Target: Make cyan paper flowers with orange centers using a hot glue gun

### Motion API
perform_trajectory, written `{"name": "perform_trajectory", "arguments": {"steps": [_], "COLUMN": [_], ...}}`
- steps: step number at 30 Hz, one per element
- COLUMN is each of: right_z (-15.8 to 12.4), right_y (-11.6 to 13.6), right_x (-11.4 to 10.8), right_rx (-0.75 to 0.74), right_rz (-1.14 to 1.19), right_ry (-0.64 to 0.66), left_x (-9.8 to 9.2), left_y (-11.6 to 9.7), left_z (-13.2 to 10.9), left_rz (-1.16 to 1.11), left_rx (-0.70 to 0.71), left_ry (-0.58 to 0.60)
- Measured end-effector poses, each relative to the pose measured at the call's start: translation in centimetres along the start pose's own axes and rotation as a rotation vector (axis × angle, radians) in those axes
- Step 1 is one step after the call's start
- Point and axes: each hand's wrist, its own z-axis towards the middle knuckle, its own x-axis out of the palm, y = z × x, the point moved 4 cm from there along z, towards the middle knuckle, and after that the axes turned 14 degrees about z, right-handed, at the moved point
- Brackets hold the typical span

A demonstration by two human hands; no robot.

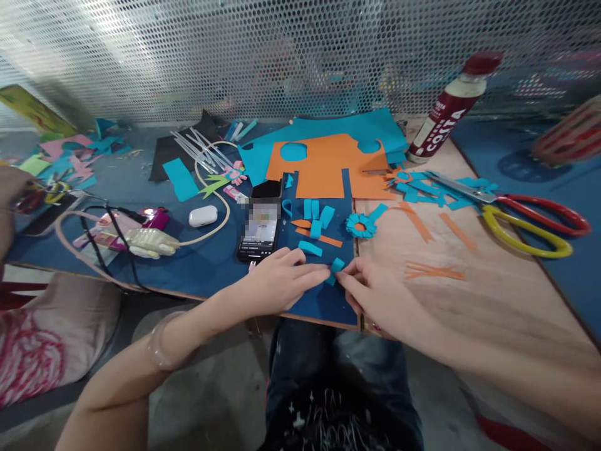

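A small curled blue paper strip [337,268] is between my two hands at the near edge of the table. My right hand [373,285] pinches its right side between thumb and fingertips. From the other side, my left hand [282,280] has its fingertips closed on the strip's left edge, with the other fingers bent. Several more folded blue paper loops [315,228] lie just beyond, some across an orange paper strip [326,238]. A frilled blue paper flower [360,225] with an orange centre rests to their right. Close to my left hand a lit phone [259,228] leans propped up.
Scissors [488,199] with red and yellow handles lie at the right, near a Costa bottle [451,113]. Cut orange paper [323,163] covers blue sheets at the back. An earbud case [203,216], cables and a power strip [153,242] are at left, beside another person's arm [12,207].
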Motion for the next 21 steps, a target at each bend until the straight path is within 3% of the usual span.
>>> {"name": "perform_trajectory", "arguments": {"steps": [21], "right_z": [-0.41], "right_y": [0.2], "right_x": [0.46], "right_rx": [-0.034], "right_rz": [-0.035], "right_ry": [-0.045], "left_x": [0.48], "left_y": [-0.09], "left_z": [-0.32], "left_rz": [0.029], "left_rx": [0.039], "left_ry": [0.041]}}
